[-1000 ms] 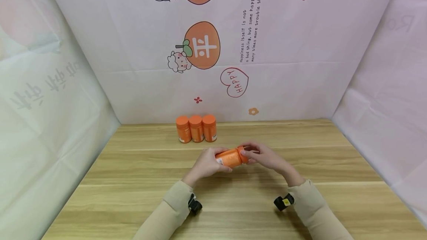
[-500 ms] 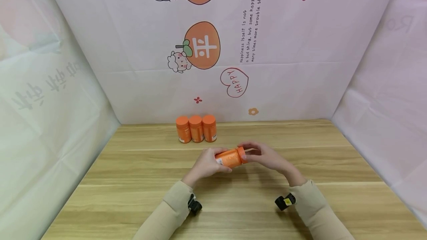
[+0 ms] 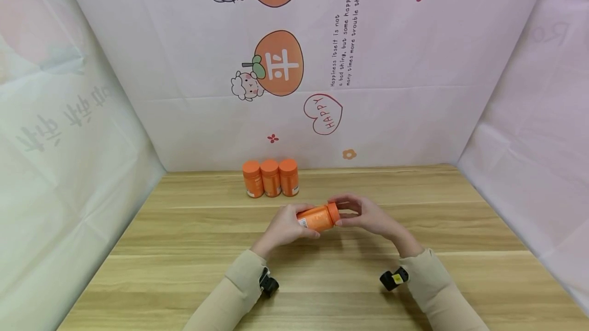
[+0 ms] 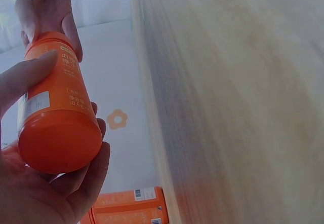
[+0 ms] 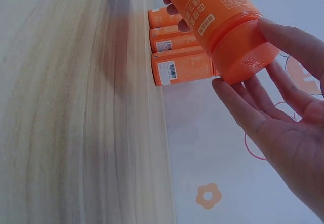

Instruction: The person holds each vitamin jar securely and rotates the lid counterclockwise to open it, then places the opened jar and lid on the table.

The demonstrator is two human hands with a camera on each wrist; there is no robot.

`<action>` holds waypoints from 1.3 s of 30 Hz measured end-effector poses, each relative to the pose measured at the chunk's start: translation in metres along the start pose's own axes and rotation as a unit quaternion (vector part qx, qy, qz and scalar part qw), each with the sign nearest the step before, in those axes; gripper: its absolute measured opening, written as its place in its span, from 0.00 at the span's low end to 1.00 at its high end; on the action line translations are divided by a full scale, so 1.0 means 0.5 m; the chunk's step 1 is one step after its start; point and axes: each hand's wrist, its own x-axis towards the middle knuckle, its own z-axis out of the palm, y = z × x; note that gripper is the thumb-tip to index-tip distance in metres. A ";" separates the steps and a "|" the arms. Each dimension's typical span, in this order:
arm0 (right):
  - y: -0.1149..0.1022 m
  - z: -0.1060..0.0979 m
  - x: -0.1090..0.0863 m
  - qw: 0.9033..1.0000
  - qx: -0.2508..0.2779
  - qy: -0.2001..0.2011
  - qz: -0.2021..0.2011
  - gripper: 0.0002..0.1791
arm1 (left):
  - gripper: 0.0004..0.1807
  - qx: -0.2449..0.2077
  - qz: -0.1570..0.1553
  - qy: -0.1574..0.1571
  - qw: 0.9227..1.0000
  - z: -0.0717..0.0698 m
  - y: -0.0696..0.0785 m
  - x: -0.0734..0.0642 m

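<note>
Well, bottle (image 4: pixel 63 100) between fingers (image 4: pixel 96 181) (tilted)

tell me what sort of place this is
Probably a small staged recording booth, not a lived-in room: printed white sheets enclose a wood-grain tabletop at the back and both sides, and small black cameras are worn at both wrists.
</note>
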 end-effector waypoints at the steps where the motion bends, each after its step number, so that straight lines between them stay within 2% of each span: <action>1: 0.001 0.000 0.000 1.000 0.008 0.000 -0.001 0.31 | 0.33 -0.001 0.001 0.000 1.000 0.000 0.000 0.000; 9: 0.000 0.000 0.000 0.999 0.038 -0.007 -0.019 0.31 | 0.33 -0.003 0.008 0.000 1.000 -0.001 -0.001 0.000; 13: -0.002 0.001 0.000 1.000 0.022 0.004 -0.013 0.30 | 0.33 -0.008 0.004 -0.002 1.000 -0.001 0.001 -0.001; 17: -0.002 0.004 0.002 0.999 -0.012 0.029 0.010 0.25 | 0.33 -0.006 0.001 -0.003 1.000 -0.001 0.004 -0.002; 21: -0.003 0.007 0.005 0.999 -0.021 0.041 0.029 0.23 | 0.33 -0.001 0.005 -0.003 1.000 0.000 0.008 -0.002; 26: -0.004 0.011 0.008 0.998 -0.022 0.041 0.048 0.26 | 0.34 0.007 0.012 -0.002 1.000 0.001 0.008 -0.003; 35: -0.001 0.018 0.015 0.989 -0.014 0.060 0.131 0.32 | 0.33 0.019 0.018 0.000 1.000 0.002 0.009 -0.003; 39: -0.006 0.018 0.012 0.988 -0.012 0.051 0.144 0.33 | 0.34 0.019 0.015 0.002 1.000 0.002 0.011 -0.003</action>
